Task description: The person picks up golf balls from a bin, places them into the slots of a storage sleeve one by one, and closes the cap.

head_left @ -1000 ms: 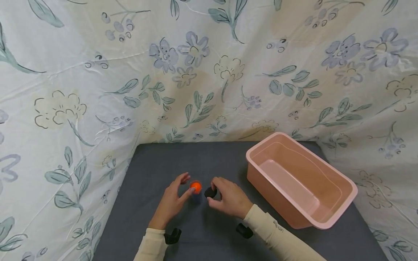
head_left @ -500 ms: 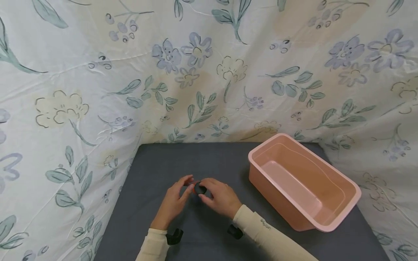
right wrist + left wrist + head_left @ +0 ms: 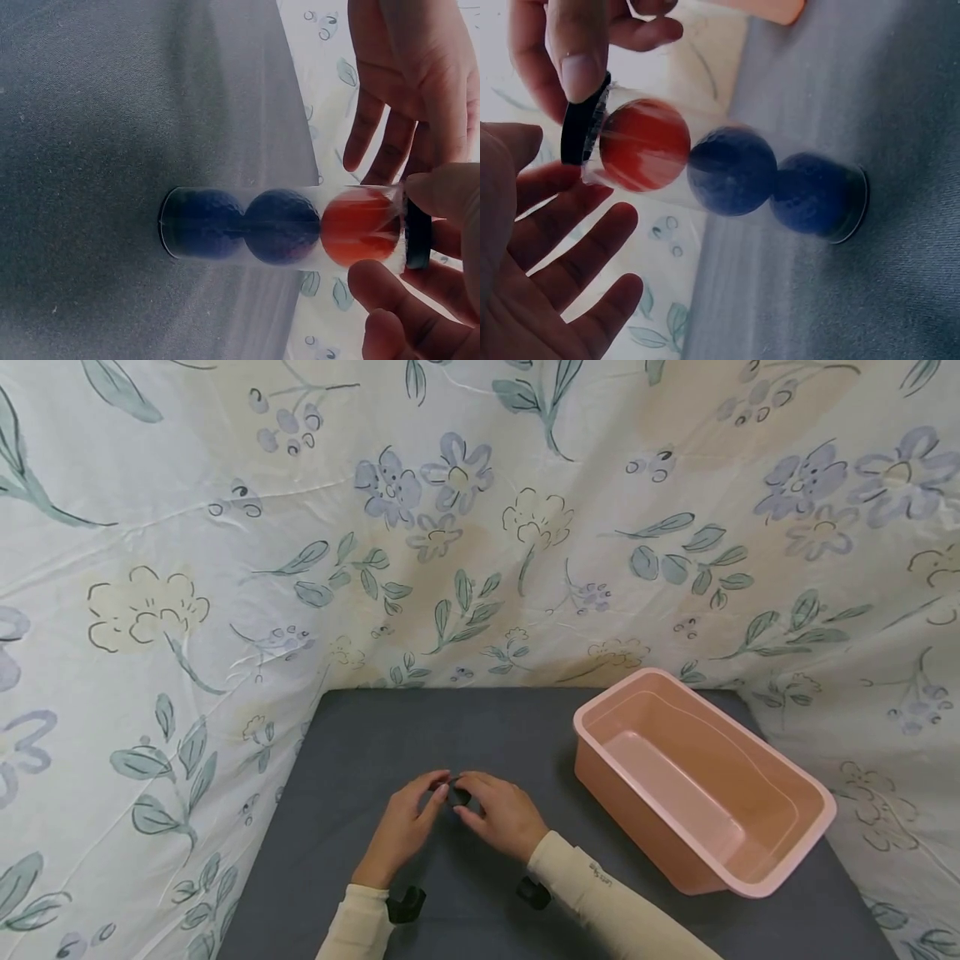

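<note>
A clear tube (image 3: 853,206) stands upright on the dark grey tabletop between the hands. Inside it an orange-red ball (image 3: 645,145) sits above two dark blue dimpled golf balls (image 3: 282,226). The black lid (image 3: 581,131) is at the tube's mouth, pinched between the thumb and fingers of my right hand (image 3: 506,814); whether it is fully seated I cannot tell. My left hand (image 3: 401,827) has its thumb and index finger about the tube's top, just beside the lid, while its other fingers spread loosely. In the head view the hands mostly hide the tube.
A pink plastic bin (image 3: 663,814) stands at the right of the dark tabletop (image 3: 390,727). A floral cloth (image 3: 450,527) hangs behind and along both sides. Each wrist bears a black camera mount (image 3: 406,905).
My right hand has moved left, bringing the black lid from beside the tube onto its mouth and covering the orange-red ball from above. My left hand has stayed near the tube's top.
</note>
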Available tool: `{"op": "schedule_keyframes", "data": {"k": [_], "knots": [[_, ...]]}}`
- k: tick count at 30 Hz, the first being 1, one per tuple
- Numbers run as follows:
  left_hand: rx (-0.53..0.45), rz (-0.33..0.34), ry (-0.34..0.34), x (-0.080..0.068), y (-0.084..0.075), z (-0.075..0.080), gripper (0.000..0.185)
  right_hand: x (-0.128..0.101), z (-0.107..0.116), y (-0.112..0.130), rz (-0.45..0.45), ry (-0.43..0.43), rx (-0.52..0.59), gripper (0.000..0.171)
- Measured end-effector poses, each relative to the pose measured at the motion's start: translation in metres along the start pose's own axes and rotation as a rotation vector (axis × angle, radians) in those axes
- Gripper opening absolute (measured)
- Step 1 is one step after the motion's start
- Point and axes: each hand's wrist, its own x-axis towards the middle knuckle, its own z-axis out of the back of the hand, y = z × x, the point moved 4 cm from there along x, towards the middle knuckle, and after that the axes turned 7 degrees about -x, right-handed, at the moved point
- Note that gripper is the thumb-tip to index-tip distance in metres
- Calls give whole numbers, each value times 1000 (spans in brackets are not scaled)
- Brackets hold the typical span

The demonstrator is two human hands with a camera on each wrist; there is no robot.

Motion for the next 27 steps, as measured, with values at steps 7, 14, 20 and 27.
{"op": "schedule_keyframes", "data": {"k": [7,14,20,27], "knots": [[-22,4,7,0,4,-5,39,2,-5,-2,-45,18,21,37],[-3,-28,-14,2,7,-7,39,3,-10,-6,-46,-21,67,38],[41,-65,-37,3,9,-10,40,-3,-16,-13,-9,-47,68,38],[93,-119,-69,5,10,-12,41,-5,-17,-16,12,-79,16,36]]}}
